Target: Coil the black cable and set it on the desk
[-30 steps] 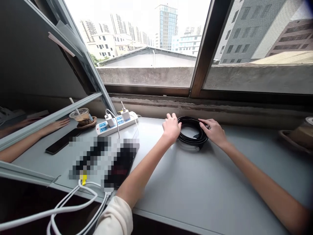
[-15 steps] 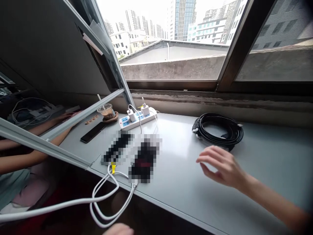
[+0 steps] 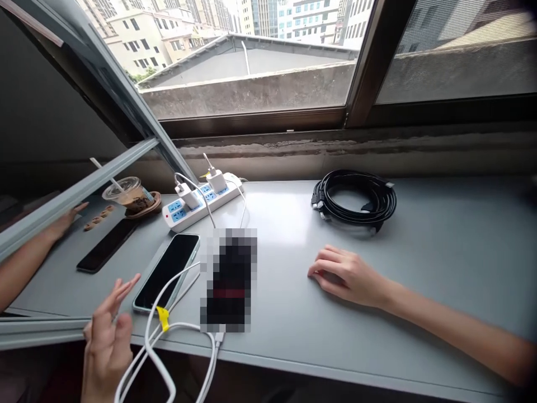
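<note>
My left hand (image 3: 108,341) is raised at the desk's front edge, fingers stretched and apart, holding nothing. Its fingertips are close to a phone (image 3: 170,271) with a dark screen and light blue edge. White cables (image 3: 149,347) with a yellow tag (image 3: 163,318) loop beside that hand. My right hand (image 3: 346,274) rests on the grey desk (image 3: 289,341), fingers curled down and thumb against the fingertips, with no object showing in it. Between my hands lies a pixelated dark device (image 3: 230,280), a white cable plugged into its near end. Beyond my right hand sits a coil of black cable (image 3: 356,198).
A white power strip (image 3: 203,198) with two plugged-in chargers stands at the back. Left of the slanted metal frame (image 3: 84,193) are another dark phone (image 3: 107,246), a drink cup with straw (image 3: 130,193), several small brown pieces (image 3: 99,217) and another person's arm (image 3: 33,257).
My left hand has come up from the bottom edge to beside the phone. My right hand has lowered onto the desk and its fingers have closed. The view has shifted right and downward.
</note>
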{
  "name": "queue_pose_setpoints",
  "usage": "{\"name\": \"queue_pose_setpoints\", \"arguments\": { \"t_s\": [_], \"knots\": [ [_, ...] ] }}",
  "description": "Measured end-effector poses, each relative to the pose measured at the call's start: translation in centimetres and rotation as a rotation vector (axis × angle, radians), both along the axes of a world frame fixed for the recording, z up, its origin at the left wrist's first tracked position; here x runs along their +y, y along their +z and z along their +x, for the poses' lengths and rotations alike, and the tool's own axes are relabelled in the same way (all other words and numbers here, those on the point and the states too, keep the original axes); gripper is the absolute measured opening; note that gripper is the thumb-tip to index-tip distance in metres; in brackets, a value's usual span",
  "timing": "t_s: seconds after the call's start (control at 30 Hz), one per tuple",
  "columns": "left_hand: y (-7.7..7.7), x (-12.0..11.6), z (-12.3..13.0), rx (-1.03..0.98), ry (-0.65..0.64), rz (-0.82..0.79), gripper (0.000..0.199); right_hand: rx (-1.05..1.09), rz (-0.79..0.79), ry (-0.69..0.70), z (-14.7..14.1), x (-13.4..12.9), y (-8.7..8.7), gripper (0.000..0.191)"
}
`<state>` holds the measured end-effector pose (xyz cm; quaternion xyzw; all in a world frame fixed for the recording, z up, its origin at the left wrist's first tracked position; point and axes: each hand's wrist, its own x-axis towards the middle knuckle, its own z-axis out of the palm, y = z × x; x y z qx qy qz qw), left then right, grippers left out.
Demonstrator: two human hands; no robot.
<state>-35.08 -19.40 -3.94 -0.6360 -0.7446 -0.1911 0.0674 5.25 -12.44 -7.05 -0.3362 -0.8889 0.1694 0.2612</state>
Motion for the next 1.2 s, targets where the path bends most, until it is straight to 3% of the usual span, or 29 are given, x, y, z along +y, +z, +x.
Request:
{"name": "queue_pose_setpoints", "arguments": {
  "t_s": [0.13,0.37,0.6,1.0,1.2],
  "knots": [
    [-0.1,0.4,1.2,-0.294,-0.043,0.071,0.049,-0.004,-0.007,-0.001,-0.1,-0.2,-0.1,0.017],
    [-1.7,-0.4,-0.6,-0.241,-0.113,0.439,0.040,-0.014,0.008,-0.001,0.1,-0.4,-0.4,0.015],
    [-1.2,-1.1,-0.3,-0.087,-0.040,0.416,0.027,-0.035,0.030,0.001,-0.1,-0.3,-0.5,0.012],
    [-1.8,-0.3,-0.3,-0.079,-0.105,0.306,0.021,-0.037,0.028,-0.027,0.0,-0.4,-0.9,0.010],
    [-2.7,-0.6,-0.5,-0.134,-0.023,0.413,0.023,-0.030,0.030,-0.020,-0.2,-0.3,-0.5,0.011]
  ]
}}
